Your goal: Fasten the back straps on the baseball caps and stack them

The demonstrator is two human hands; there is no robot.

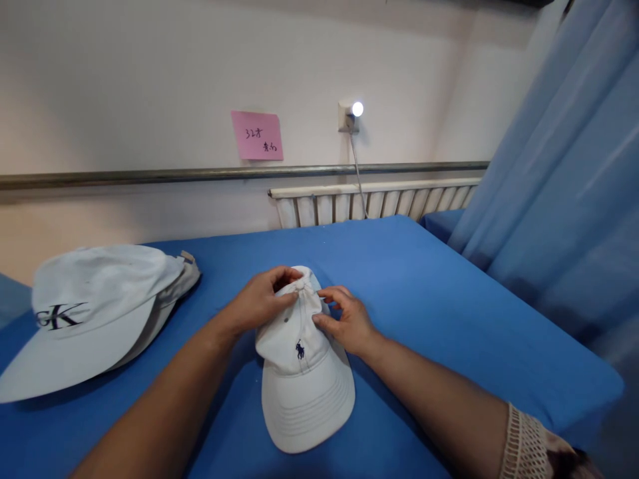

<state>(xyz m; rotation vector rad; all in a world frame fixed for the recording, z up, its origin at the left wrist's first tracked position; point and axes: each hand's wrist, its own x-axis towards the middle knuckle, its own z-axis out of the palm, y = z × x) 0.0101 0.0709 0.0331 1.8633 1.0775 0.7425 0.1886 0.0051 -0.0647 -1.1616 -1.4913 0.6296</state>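
A white baseball cap (289, 349) with a small dark horse-and-rider emblem lies on the blue-covered bed, brim toward me. My left hand (264, 299) grips the left side of its crown, thumb on top and fingers reaching round behind, partly hidden. On the crown's right side rests my right hand (347, 319), thumb and fingers apart and touching the fabric. Around the crown's top the cloth looks pinched and creased.
Several stacked caps, a white one (104, 286) with dark letters on top, sit at the left. Behind the bed (429, 299) are a radiator (389, 199), a metal rail (200, 174), a pink note (257, 136) and a socket with a cable (347, 118). A blue curtain (559, 166) hangs at the right.
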